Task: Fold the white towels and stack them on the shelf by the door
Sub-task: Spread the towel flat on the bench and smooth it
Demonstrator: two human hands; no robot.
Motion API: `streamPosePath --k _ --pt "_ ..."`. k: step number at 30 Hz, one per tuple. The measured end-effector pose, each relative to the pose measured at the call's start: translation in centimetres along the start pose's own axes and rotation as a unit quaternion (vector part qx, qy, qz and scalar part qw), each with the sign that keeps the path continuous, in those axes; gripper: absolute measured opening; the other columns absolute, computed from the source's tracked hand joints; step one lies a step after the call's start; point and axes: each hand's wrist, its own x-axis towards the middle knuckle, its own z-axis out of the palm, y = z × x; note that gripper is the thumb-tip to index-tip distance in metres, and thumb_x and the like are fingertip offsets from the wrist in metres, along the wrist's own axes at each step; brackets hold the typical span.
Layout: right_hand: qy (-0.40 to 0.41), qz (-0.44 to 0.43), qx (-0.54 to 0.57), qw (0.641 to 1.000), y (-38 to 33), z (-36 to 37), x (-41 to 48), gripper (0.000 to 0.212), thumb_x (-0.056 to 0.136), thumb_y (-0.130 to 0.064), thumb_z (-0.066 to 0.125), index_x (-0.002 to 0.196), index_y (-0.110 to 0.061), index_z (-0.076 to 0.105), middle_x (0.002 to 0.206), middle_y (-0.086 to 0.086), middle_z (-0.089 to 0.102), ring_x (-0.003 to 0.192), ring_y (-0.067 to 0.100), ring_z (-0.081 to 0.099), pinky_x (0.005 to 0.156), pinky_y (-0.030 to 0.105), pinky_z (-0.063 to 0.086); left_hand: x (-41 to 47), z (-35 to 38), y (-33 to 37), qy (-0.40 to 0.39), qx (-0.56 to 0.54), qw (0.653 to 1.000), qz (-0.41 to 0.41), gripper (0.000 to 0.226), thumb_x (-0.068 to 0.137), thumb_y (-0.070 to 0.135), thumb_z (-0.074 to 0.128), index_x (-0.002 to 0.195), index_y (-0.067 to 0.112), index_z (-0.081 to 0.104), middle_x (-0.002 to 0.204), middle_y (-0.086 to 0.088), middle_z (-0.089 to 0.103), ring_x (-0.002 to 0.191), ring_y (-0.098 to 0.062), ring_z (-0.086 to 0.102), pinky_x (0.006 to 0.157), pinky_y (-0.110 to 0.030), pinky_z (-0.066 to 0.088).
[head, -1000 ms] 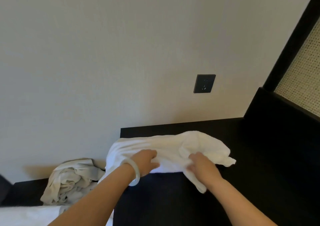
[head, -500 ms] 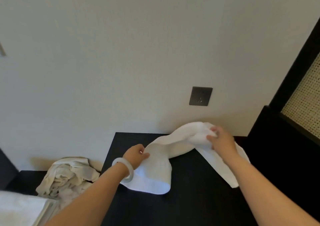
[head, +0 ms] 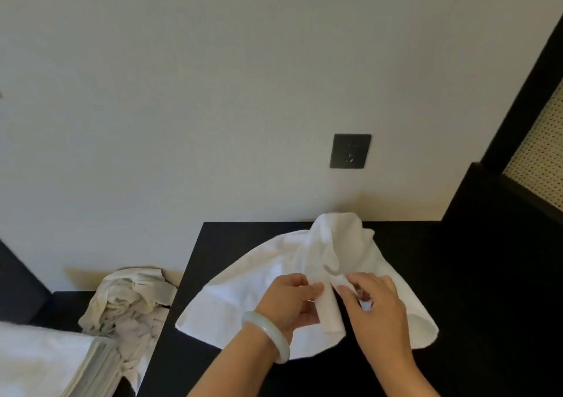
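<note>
While the white towel point(head: 249, 287) lies rumpled on the black surface point(head: 457, 275), its far end bunched at the back edge by the wall, both hands meet over its middle. The left hand point(head: 286, 302), wearing a pale bangle point(head: 268, 334), and the right hand point(head: 376, 305) each pinch one raised fold. Crumpled cloths point(head: 128, 302) lie beyond the left edge.

There is one black worktop point(head: 457, 275). One white towel point(head: 243, 299) lies on it. There are two hands, the left hand point(head: 289, 302) and the right hand point(head: 374, 308). There is one pale bracelet point(head: 268, 332), on the left wrist. There is one dark socket point(head: 350, 151) on the wall. There is one crumpled heap of cream cloth point(head: 128, 302); its pieces cannot be counted. There is one stack of folded white towels point(head: 45, 363), too blurred to count.
</note>
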Motion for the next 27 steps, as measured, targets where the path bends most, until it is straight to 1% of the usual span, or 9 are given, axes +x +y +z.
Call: streamPosePath --k 3,7,10,14,16,18,20,23,27 --pt "-0.034 0.001 0.009 0.999 0.8 -1.3 -0.6 0.021 0.093 -0.027 0.065 0.088 -0.046 0.057 0.087 -0.018 0.061 0.077 0.0 0.058 0.07 0.013 0.044 0.3 1.1 -0.8 0.026 -0.034 0.999 0.005 0.006 0.094 -0.002 0.058 0.097 -0.006 0.061 0.095 -0.025 0.072 0.078 -0.032 0.073 0.063 -0.036 0.059" --pt "-0.137 -0.003 -0.059 0.989 1.8 -3.3 -1.0 0.01 0.095 -0.033 0.062 0.098 -0.042 0.059 0.094 -0.021 0.061 0.084 0.0 0.059 0.072 0.014 0.049 1.0 2.2 -1.3 0.042 -0.041 0.998 0.002 0.006 0.094 -0.001 0.058 0.093 -0.005 0.061 0.109 -0.033 0.066 0.09 -0.041 0.07 0.069 -0.043 0.06" --pt "-0.204 0.016 -0.05 0.978 2.0 -4.3 -1.3 0.019 0.091 -0.045 0.065 0.106 -0.044 0.053 0.101 -0.025 0.057 0.091 -0.009 0.055 0.07 0.013 0.048 1.3 3.0 -1.9 0.044 -0.065 0.997 -0.006 0.013 0.095 -0.002 0.055 0.102 -0.011 0.061 0.102 -0.031 0.069 0.085 -0.04 0.072 0.068 -0.043 0.061" --pt "-0.188 0.033 -0.037 0.981 2.5 -5.1 -1.4 0.012 0.094 -0.032 0.065 0.102 -0.039 0.06 0.087 -0.019 0.061 0.077 -0.017 0.054 0.063 0.01 0.044 1.9 4.0 -2.7 0.037 -0.04 0.998 -0.02 0.018 0.093 -0.006 0.052 0.109 -0.01 0.059 0.097 -0.027 0.07 0.078 -0.037 0.072 0.066 -0.042 0.06" --pt "-0.149 0.054 -0.011 0.987 3.1 -5.5 -1.4 0.01 0.096 -0.026 0.063 0.091 -0.035 0.066 0.075 -0.021 0.063 0.067 -0.013 0.055 0.058 0.01 0.042 2.6 4.0 -2.9 0.063 0.049 0.997 -0.022 0.017 0.09 -0.006 0.053 0.107 -0.004 0.054 0.093 -0.022 0.065 0.065 -0.028 0.065 0.062 -0.043 0.06" --pt "-0.119 0.072 0.011 0.99 3.9 -5.7 -1.5 0.019 0.095 -0.018 0.063 0.084 -0.033 0.068 0.068 -0.023 0.062 0.059 -0.006 0.056 0.055 0.012 0.043 3.7 3.5 -3.0 0.099 0.205 0.974 -0.02 0.022 0.089 0.0 0.055 0.107 0.004 0.042 0.097 -0.017 0.055 0.065 -0.024 0.057 0.052 -0.038 0.059" --pt "-0.086 0.082 0.034 0.992 4.6 -6.3 -1.7 0.029 0.093 -0.009 0.064 0.079 -0.034 0.07 0.059 -0.006 0.062 0.048 0.003 0.053 0.051 0.015 0.043 5.2 2.4 -3.0 0.119 0.331 0.936 -0.003 0.036 0.091 0.006 0.055 0.119 0.006 0.033 0.104 -0.011 0.05 0.073 -0.026 0.058 0.046 -0.032 0.056" --pt "-0.011 0.104 0.085 0.991 5.3 -8.2 -1.7 0.037 0.092 -0.002 0.062 0.075 -0.034 0.071 0.051 0.012 0.059 0.041 0.016 0.051 0.048 0.023 0.047 7.2 -0.2 -2.5 0.17 0.477 0.862 0.035 0.059 0.091 0.011 0.051 0.142 0.007 0.021 0.101 -0.006 0.054 0.083 -0.027 0.061 0.064 -0.04 0.059" --pt "0.115 0.127 0.133 0.976 5.4 -10.7 -0.9 0.021 0.092 -0.004 0.06 0.086 -0.021 0.07 0.067 0.001 0.072 0.059 0.013 0.069 0.075 0.042 0.059 8.2 -2.7 0.4 0.24 0.564 0.784 0.098 0.033 0.089 0.005 0.044 0.122 0.008 0.042 0.112 -0.011 0.055 0.092 -0.034 0.06 0.077 -0.043 0.054"
